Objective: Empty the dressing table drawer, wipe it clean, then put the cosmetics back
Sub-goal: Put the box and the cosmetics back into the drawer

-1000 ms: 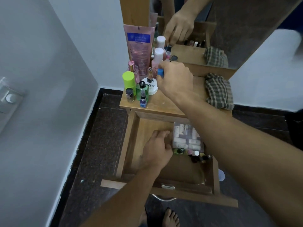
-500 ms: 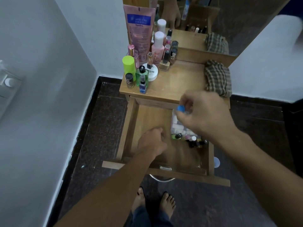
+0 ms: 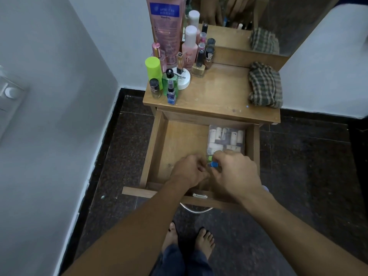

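Here, right hand (image 3: 235,172) pinches what seems a blue-capped bottle (image 3: 214,164).

I log a blue cap (image 3: 214,164), pink tube (image 3: 166,36), lime-green can (image 3: 153,69), green-and-cream checked cloth (image 3: 264,84), dark speckled floor (image 3: 308,166).

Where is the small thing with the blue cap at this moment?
In the head view, the blue-capped thing is in the open drawer, near its front, pinched by the right hand, just before the clear pouch and beside the left hand.
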